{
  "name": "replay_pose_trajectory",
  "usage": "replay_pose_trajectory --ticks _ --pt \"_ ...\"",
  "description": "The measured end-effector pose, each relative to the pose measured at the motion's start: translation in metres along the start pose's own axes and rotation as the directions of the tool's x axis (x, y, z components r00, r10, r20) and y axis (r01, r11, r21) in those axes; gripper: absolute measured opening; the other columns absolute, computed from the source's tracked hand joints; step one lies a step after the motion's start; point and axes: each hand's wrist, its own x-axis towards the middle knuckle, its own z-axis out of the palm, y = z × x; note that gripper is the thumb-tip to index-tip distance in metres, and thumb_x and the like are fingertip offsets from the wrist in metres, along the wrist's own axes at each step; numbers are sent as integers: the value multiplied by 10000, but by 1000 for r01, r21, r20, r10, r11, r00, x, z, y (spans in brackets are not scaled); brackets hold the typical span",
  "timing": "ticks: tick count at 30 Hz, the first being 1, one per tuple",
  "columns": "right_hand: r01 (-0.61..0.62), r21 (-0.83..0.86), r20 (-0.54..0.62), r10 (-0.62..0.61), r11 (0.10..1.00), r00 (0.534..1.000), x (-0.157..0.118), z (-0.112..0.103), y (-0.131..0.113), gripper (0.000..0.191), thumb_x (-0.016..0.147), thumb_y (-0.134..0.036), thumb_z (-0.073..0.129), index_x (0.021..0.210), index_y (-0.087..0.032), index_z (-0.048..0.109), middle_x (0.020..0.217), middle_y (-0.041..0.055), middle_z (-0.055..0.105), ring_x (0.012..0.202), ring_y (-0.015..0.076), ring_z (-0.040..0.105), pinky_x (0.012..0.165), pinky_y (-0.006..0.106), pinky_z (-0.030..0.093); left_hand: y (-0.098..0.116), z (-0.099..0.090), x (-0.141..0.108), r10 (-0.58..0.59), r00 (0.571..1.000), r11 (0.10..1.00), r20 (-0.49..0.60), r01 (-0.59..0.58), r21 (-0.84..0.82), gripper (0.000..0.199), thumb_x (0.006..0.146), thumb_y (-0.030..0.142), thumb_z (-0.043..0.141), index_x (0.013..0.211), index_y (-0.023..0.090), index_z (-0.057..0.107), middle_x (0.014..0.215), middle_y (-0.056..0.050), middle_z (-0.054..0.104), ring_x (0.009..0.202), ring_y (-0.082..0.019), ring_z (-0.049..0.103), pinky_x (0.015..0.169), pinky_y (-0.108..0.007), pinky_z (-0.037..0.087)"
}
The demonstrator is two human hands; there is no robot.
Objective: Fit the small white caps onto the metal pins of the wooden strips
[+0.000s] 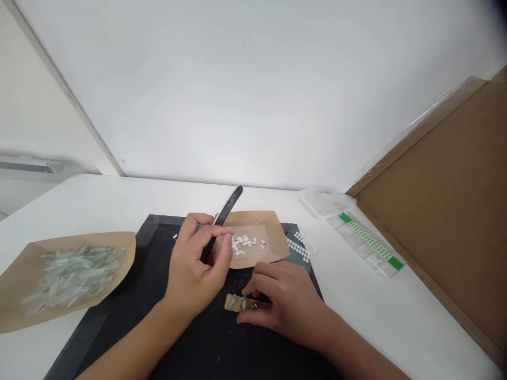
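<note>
My left hand (200,261) is raised over the black mat (190,348), its fingers wrapped round a flat black stick (229,205) with a rounded tip that points up and right. Its thumb and index finger come together; anything tiny between them is too small to make out. Lower right, my right hand (283,301) pinches a small clear piece (243,303) at a short yellowish strip (229,302) lying on the mat. Another greyish clear piece sits on the strip's left end. Behind my hands, a brown paper tray (273,221) holds small white pieces (243,241).
A larger brown tray (19,258) of clear slivers stands at the left. Sheets of white dots (299,247) lie at the mat's right corner. Farther right are a clear plastic case (370,243) with a green label, a translucent tray (322,202) and a tall cardboard panel (447,200).
</note>
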Motion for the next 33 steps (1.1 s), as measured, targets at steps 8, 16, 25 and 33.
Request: replay_pose_trajectory --ticks 8,16,25,33 --pt "-43 14 38 42 999 998 -2 0 1 427 784 -629 900 892 -252 731 827 -46 728 675 152 643 618 303 324 -2 0 -1 -20 1000 999 0 20 -29 140 970 218 645 998 211 782 1028 -77 600 1111 -228 625 614 -240 503" --pt "-25 10 15 25 1000 1000 1 0 1 429 739 -587 950 879 -255 716 814 -55 720 690 159 639 662 301 328 -2 -1 0 -13 1000 999 -2 12 -33 145 971 217 643 996 213 786 1032 -79 596 1106 -228 623 603 -240 497" --pt "17 52 -64 -14 999 998 3 0 4 654 688 -854 782 869 -227 727 768 -43 715 633 137 612 648 292 328 0 -2 1 43 999 999 -19 -44 -30 144 977 188 632 984 195 776 1010 -78 623 1093 -209 609 650 -235 512" --pt "13 76 -44 -10 997 999 4 -4 2 635 756 -844 750 891 -224 723 766 -38 701 628 133 604 635 286 329 -1 -2 1 36 999 999 -17 -36 -24 144 979 185 632 988 193 776 1006 -77 621 1113 -215 608 684 -242 523"
